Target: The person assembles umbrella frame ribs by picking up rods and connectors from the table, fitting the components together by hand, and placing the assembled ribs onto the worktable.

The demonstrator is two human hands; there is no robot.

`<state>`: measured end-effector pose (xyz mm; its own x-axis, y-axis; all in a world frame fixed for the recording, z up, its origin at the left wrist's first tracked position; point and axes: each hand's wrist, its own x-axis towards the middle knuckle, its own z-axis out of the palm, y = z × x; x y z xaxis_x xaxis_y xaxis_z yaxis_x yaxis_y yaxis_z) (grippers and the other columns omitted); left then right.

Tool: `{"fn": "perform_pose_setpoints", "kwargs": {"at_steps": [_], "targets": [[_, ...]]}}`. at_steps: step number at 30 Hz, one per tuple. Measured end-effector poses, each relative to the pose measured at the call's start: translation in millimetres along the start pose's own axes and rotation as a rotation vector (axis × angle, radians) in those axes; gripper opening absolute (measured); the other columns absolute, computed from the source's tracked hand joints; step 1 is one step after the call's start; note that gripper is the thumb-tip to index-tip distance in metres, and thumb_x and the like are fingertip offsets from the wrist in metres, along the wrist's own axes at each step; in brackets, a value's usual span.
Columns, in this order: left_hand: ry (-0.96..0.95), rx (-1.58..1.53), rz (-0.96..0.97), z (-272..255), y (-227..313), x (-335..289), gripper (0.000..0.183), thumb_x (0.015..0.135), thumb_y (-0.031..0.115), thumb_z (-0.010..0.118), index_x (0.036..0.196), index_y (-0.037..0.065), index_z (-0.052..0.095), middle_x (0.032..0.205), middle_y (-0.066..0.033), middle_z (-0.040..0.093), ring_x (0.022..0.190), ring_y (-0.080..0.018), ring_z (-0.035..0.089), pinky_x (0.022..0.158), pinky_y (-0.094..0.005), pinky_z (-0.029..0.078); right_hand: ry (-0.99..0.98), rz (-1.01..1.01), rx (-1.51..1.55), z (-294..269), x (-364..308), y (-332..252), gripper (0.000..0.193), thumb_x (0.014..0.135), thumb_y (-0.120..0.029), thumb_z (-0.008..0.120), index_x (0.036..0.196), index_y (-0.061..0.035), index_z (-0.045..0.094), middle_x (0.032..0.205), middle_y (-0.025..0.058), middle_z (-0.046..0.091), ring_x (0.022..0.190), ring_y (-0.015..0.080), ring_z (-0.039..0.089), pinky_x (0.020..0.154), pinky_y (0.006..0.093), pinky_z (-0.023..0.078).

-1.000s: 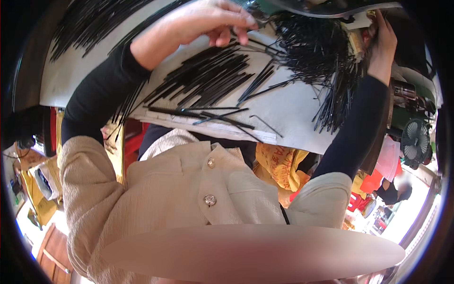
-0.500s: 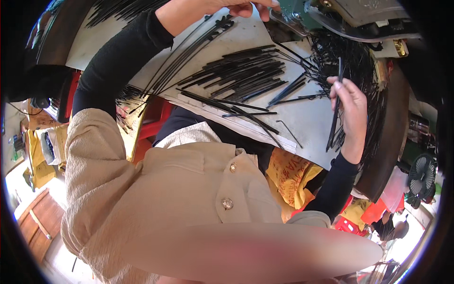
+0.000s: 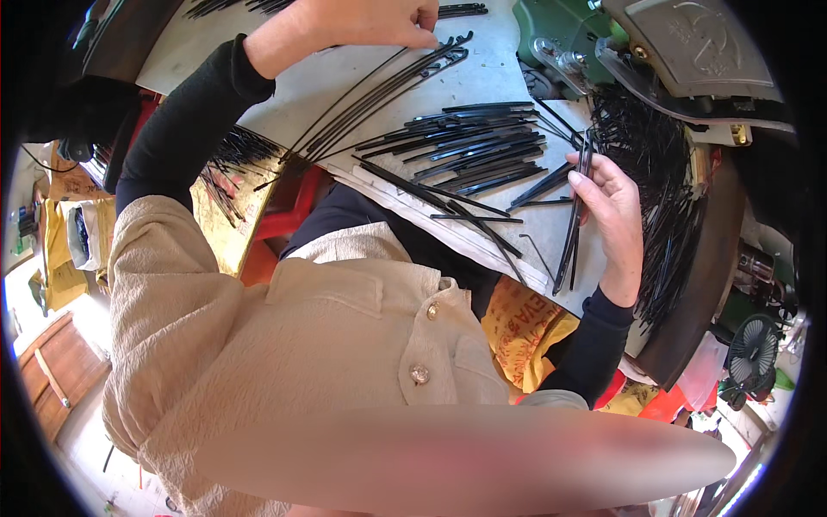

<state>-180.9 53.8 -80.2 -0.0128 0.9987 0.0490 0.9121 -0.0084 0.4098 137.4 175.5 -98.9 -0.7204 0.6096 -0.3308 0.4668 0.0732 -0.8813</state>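
My right hand (image 3: 610, 200) grips slim black strips (image 3: 568, 246) between thumb and fingers, their long ends pointing down toward the table's near edge. At the top, my left hand (image 3: 370, 19) has its fingers curled, fingertips by the hooked ends of long thin black rods (image 3: 370, 96); what it may be pinching is hidden. A fanned pile of short black strips (image 3: 482, 146) lies between the hands. A few longer black strips (image 3: 439, 194) lie crosswise along the near edge.
A green machine (image 3: 551, 39) with a grey metal cover (image 3: 689, 39) stands at the far right. Below it spreads a heap of thin black strips (image 3: 646, 207) along the dark right rim (image 3: 702, 297). A bent thin rod (image 3: 536, 250) lies near the front edge. Yellow sacks (image 3: 521, 332) sit below.
My left hand has gone from beside the green machine leftward to the hooked rod ends. My right hand, still gripping strips, has shifted a little left and nearer. The whole view has shifted slightly.
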Motion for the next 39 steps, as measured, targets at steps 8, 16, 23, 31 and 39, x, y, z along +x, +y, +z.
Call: {"fn": "perform_pose_setpoints", "kwargs": {"at_steps": [8,16,23,31,39], "targets": [[0.018,-0.146,0.091,20.1,5.8,8.6,0.028,0.075,0.027,0.064,0.083,0.000,0.066,0.076,-0.0156,0.065,0.070,-0.0301,0.063,0.063,-0.0374,0.049,-0.018,-0.028,-0.002,11.2,7.2,-6.6,0.028,0.086,-0.013,0.060,0.110,-0.0015,0.060,0.072,-0.0013,0.058,0.057,0.0012,0.049,0.046,0.0147,0.037],[-0.032,-0.065,0.131,12.7,27.6,-8.4,0.019,0.075,0.017,0.061,0.083,0.001,0.067,0.076,-0.0168,0.064,0.071,-0.0323,0.061,0.064,-0.0384,0.048,-0.034,-0.039,0.051,9.5,8.9,-3.0,0.028,0.086,-0.015,0.060,0.110,-0.0013,0.060,0.072,-0.0011,0.058,0.056,0.0017,0.049,0.046,0.0150,0.038],[0.076,0.100,0.309,33.5,17.8,-3.4,0.014,0.073,0.012,0.057,0.075,0.000,0.062,0.072,-0.0187,0.061,0.073,-0.0334,0.060,0.066,-0.0398,0.047,-0.023,-0.040,0.057,15.4,10.3,-8.9,0.027,0.085,-0.016,0.060,0.109,-0.0018,0.060,0.071,-0.0016,0.058,0.055,0.0020,0.048,0.045,0.0153,0.037],[0.166,0.011,0.292,20.2,37.5,17.4,0.016,0.078,0.014,0.055,0.074,0.000,0.060,0.065,-0.0161,0.060,0.060,-0.0302,0.060,0.057,-0.0387,0.048,-0.040,-0.088,0.091,26.4,22.5,-22.2,0.028,0.085,-0.016,0.059,0.109,-0.0018,0.059,0.069,-0.0007,0.059,0.051,0.0025,0.049,0.046,0.0161,0.037],[0.037,-0.930,-0.064,72.3,34.3,60.7,0.029,0.090,0.025,0.057,0.106,0.001,0.062,0.073,-0.0032,0.059,0.044,-0.0034,0.047,0.035,-0.0160,0.032,-0.013,-0.162,0.127,36.1,39.0,-22.3,0.026,0.085,-0.015,0.059,0.107,-0.0012,0.059,0.068,0.0006,0.059,0.052,0.0032,0.050,0.045,0.0167,0.040]]}}
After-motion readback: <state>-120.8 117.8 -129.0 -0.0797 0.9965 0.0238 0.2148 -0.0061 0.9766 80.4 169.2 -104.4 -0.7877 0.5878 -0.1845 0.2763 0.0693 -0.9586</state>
